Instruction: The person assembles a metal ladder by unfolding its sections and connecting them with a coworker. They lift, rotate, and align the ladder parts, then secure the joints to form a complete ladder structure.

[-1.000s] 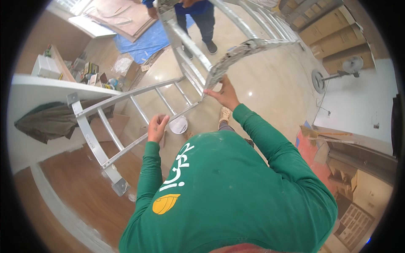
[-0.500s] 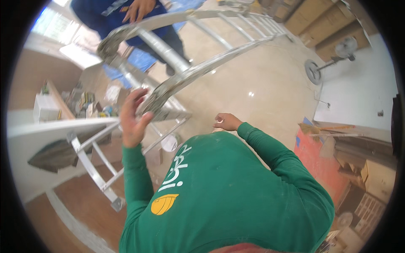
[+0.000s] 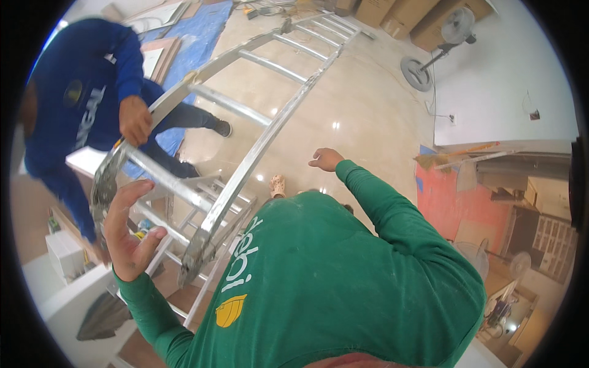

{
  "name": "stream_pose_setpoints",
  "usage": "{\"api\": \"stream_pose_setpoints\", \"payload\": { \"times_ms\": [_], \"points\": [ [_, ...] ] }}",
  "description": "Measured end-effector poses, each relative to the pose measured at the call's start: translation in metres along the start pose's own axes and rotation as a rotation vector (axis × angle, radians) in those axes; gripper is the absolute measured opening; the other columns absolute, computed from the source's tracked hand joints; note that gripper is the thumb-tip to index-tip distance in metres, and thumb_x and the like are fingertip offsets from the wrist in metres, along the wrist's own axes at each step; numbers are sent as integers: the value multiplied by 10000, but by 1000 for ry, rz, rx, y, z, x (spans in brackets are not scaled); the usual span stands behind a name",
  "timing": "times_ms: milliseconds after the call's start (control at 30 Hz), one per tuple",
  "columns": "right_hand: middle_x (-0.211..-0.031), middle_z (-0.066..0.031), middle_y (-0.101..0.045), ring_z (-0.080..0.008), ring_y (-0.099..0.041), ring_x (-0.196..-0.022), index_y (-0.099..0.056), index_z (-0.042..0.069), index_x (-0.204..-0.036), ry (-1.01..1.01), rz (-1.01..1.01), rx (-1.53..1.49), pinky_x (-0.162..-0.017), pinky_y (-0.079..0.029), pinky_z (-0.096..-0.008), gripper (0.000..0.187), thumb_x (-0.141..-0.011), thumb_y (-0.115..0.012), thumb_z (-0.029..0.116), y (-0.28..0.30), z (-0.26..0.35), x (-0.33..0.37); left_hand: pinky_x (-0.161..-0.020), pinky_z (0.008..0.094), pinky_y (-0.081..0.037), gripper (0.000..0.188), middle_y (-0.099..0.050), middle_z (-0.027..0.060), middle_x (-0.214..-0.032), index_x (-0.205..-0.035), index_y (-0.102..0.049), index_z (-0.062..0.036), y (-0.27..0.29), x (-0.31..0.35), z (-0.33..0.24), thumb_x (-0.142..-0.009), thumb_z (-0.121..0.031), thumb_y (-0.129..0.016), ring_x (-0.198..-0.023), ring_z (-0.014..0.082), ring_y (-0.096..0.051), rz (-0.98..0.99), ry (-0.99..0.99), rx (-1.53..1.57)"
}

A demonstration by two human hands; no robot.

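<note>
Left hand [image 3: 127,242]: raised, fingers spread and clamped on nothing; contact with the metal ladder [image 3: 246,168] cannot be told. Right hand [image 3: 329,161]: fingers loosely curled, seemingly empty, apart from the rails. Ladder: aslant, from beside the left hand toward cardboard boxes [image 3: 405,17]. Co-worker's hand [image 3: 135,121]: closed on the left rail. Handling advice: both hands on rails, clear of joints, load shared.

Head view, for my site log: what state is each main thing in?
Ladder: stretched out, near end raised.
Left hand: open, fingers apart; contact with the ladder unclear.
Right hand: fingers loosely curled, nothing visibly held.
Co-worker's hand: closed on the ladder.
Blue sheet: spread out.
Upper fan: upright; spinning or not, cannot tell.
</note>
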State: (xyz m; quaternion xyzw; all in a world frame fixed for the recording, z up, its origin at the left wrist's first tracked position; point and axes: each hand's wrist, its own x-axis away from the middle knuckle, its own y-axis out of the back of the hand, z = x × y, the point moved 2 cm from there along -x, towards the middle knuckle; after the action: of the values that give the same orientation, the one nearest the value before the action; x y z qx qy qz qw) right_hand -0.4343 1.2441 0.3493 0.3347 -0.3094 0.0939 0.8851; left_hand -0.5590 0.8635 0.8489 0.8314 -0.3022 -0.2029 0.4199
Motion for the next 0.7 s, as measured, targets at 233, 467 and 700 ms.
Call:
{"api": "stream_pose_setpoints", "payload": {
  "times_ms": [233, 467, 700],
  "points": [
    [-1225, -207, -700, -351, -661, -1149, -690, 7, -1216, -194, -34, -109, -1008, -513, -433, 582, -877, -736, 478, 53, -90, -23, -919, 420, -525, 525, -686, 180, -1133, -1153, -667, -13, -53, -162, -24, -706, -192, -879, -1048, 386, -670, 372, -179, -120],
    [-1206, -194, -711, -343, -663, -1148, -676, 25, -1229, -113, 12, -153, -1009, -513, -433, 557, -877, -737, 452, 165, -157, -80, -842, 417, -538, 354, -687, 169, -1025, -1050, -646, -4, -205, -290, -57, -805, -163, -844, -942, 377, -672, 511, -164, 56],
    [-1149, -184, -730, -358, -690, -1082, -674, 25, -1213, 146, -18, -89, -940, -542, -430, 530, -868, -769, 416, 355, -202, -137, -833, 401, -556, 243, -709, 153, -988, -1074, -670, -30, -443, -348, -58, -927, -212, -736, -914, 319, -711, 390, 168, 561]
  ]
}}
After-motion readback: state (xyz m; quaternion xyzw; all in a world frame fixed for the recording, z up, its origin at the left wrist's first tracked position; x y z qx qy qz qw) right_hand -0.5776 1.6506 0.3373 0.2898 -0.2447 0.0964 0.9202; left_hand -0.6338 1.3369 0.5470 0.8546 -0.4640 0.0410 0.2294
